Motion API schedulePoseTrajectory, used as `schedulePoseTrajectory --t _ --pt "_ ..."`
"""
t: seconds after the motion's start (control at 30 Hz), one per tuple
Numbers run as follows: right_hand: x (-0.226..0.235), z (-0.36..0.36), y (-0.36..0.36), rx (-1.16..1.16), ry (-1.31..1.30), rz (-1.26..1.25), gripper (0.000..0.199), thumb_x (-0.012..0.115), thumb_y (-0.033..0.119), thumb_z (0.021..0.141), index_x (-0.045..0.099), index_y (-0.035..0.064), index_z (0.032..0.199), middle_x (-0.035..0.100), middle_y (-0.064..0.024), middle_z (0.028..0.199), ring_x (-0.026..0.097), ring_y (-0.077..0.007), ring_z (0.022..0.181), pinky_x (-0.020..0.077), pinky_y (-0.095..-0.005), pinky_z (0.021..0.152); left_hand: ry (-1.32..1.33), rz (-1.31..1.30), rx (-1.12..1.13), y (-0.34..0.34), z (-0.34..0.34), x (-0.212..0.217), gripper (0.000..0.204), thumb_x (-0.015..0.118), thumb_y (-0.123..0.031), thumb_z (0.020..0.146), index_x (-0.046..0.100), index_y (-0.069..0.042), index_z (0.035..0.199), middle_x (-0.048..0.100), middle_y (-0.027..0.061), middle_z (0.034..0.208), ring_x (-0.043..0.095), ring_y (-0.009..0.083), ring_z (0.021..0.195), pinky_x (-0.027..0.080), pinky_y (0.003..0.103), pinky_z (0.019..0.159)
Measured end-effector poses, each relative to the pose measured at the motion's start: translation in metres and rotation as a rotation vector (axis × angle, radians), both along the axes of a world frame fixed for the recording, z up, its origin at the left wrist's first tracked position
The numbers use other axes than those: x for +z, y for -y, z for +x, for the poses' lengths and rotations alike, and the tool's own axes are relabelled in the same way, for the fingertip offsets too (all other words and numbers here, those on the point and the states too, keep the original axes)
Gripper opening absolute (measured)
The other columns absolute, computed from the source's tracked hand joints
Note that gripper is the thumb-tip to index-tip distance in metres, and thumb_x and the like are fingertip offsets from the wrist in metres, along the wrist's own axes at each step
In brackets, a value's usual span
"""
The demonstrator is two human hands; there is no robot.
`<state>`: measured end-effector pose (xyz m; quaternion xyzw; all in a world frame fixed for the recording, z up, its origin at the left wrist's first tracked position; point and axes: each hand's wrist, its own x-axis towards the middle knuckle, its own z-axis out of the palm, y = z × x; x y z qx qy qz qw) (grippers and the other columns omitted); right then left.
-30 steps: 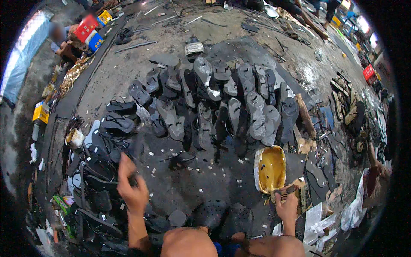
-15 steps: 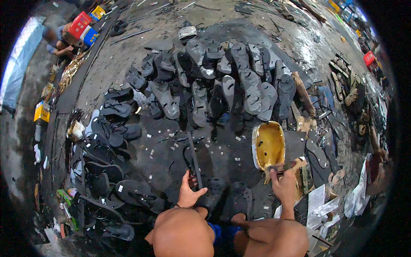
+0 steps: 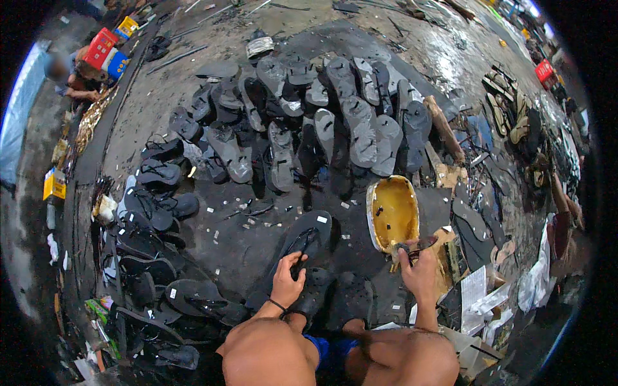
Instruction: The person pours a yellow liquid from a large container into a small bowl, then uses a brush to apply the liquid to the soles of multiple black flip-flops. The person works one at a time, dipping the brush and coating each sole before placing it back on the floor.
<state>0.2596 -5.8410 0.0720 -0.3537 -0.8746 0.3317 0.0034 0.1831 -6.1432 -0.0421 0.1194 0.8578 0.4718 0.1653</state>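
A black flip-flop (image 3: pixel 308 230) with a small white label lies top side up in front of me, tilted away. My left hand (image 3: pixel 288 278) grips it by its strap area, fingers curled in. To the right, my right hand (image 3: pixel 418 269) is closed around a small brown-handled brush (image 3: pixel 423 243). The brush's working end is at the near rim of an oval tub (image 3: pixel 369 212) with yellow, glue-like matter inside. My fingers partly hide the brush. Beneath the hands are my feet in black perforated clogs (image 3: pixel 355 293).
Many grey-black sandals (image 3: pixel 280 157) lie in an arc ahead, and more dark flip-flops (image 3: pixel 193 296) pile up at left. A wooden stick (image 3: pixel 444 128) and papers (image 3: pixel 474 299) lie at right. Far left, another person (image 3: pixel 77 80) sits near a red crate (image 3: pixel 101 48).
The flip-flop in my left hand has turned from edge-on to top side up. My right hand keeps the brush by the tub's near rim. The whole view has shifted slightly.
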Motion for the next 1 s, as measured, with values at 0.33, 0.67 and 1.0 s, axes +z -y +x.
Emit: schedulePoseTrajectory --t 0.33,0.67,1.0 --pt "0.015 -0.009 -0.017 0.255 0.119 -0.168 0.032 0.075 0.026 0.083 0.066 0.0012 0.101 0.070 -0.0196 0.088 0.070 -0.0314 0.081 0.0540 -0.0404 0.073 -0.377 -0.397 -0.536 -0.055 -0.080 -0.006 0.060 0.059 -0.042 0.096 0.051 -0.005 0.142 0.035 0.0164 0.156 0.031 0.0338 0.145 0.023 0.049 0.118" --pt "0.015 -0.127 0.034 0.233 -0.671 -0.222 0.021 0.076 0.015 0.085 0.068 0.0057 0.102 0.072 -0.0104 0.098 0.070 -0.0261 0.088 0.0536 -0.0361 0.077 1.007 1.075 0.340 -0.078 -0.096 0.056 0.040 0.041 -0.032 0.106 0.060 -0.002 0.125 0.066 0.0083 0.119 0.065 0.0205 0.102 0.052 0.035 0.090" --pt "0.015 -0.105 0.055 0.312 -0.846 -0.182 0.017 0.072 0.014 0.088 0.066 0.0051 0.102 0.071 -0.0116 0.097 0.069 -0.0277 0.079 0.0537 -0.0368 0.072 0.335 0.487 0.204 -0.096 -0.089 0.090 0.045 0.045 -0.037 0.106 0.064 0.002 0.117 0.068 0.0082 0.111 0.065 0.0169 0.097 0.052 0.032 0.086"
